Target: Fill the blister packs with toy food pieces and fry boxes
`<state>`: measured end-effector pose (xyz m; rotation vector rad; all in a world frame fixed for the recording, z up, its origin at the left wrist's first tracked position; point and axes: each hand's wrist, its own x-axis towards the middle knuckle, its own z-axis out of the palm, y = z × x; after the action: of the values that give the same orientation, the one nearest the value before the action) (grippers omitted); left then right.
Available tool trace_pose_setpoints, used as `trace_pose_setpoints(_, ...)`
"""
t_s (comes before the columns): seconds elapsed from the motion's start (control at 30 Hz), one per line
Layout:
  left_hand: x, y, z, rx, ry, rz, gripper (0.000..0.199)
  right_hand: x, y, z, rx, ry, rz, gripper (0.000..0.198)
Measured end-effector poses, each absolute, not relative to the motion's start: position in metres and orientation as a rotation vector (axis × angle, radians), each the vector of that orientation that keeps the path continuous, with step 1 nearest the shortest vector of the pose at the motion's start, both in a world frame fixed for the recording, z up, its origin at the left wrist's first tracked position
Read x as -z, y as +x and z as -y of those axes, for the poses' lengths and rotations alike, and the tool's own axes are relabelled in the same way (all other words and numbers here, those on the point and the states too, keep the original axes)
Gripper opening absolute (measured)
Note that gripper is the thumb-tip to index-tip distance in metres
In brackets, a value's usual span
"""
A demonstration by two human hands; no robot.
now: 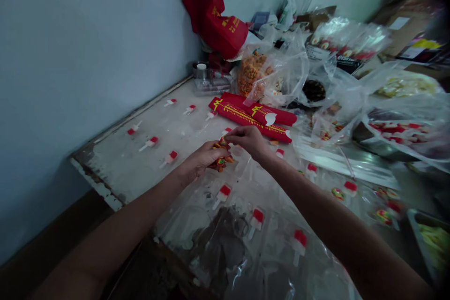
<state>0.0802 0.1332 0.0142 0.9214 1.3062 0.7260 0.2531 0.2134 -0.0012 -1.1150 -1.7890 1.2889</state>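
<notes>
My left hand [206,158] is closed round a handful of small orange-brown pieces [221,164], among them a round piece in green, red and yellow. Just above it, my right hand [248,139] has its fingertips pinched together close to the handful; whatever lies between them is too small to make out. Red-and-white popsicle-shaped pieces on sticks, such as this popsicle-shaped piece [223,193], lie spread over the table around both hands. Several rest on clear plastic bags [274,253]. Round colourful pieces [338,193] sit beside some of them on the right.
Behind my hands lie red printed packets [253,115] with yellow patterns. Clear bags of orange snacks [251,75] and a tray of red-and-white pieces [404,133] stand further back and right. A metal tray [418,229] is at the right edge. A red bag [218,23] leans by the wall.
</notes>
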Motion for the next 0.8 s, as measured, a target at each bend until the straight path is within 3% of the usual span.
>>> trace_pose_setpoints(0.13, -0.012, 0.046, -0.128, -0.87, 0.772, -1.367, 0.031, 0.011, 0.227, -0.247, -1.203, -1.299, 1.86, 0.015)
trace_pose_setpoints(0.33, -0.014, 0.007, -0.131, -1.028, 0.762, -1.311, 0.026, 0.014, 0.187, -0.275, -0.5, -1.604, 2.303, 0.016)
trace_pose_setpoints(0.43, -0.016, 0.006, -0.134, -1.023, 0.795, -1.327, 0.026, 0.001, 0.183, -0.267, -0.331, -1.573, 2.487, 0.009)
trace_pose_setpoints(0.63, -0.021, 0.004, -0.134, -0.956, 0.741, -1.418, 0.019, -0.014, 0.188, -0.246, -0.503, -1.296, 2.37, 0.024)
trace_pose_setpoints(0.73, -0.022, -0.01, -0.127, -1.006, 0.713, -1.427, 0.027, -0.011, 0.191, -0.239, -0.523, -1.276, 2.276, 0.023)
trace_pose_setpoints(0.8, -0.021, -0.02, -0.119, -1.078, 0.699, -1.415, 0.033, -0.01, 0.19, -0.229, -0.82, -1.178, 2.198, 0.019)
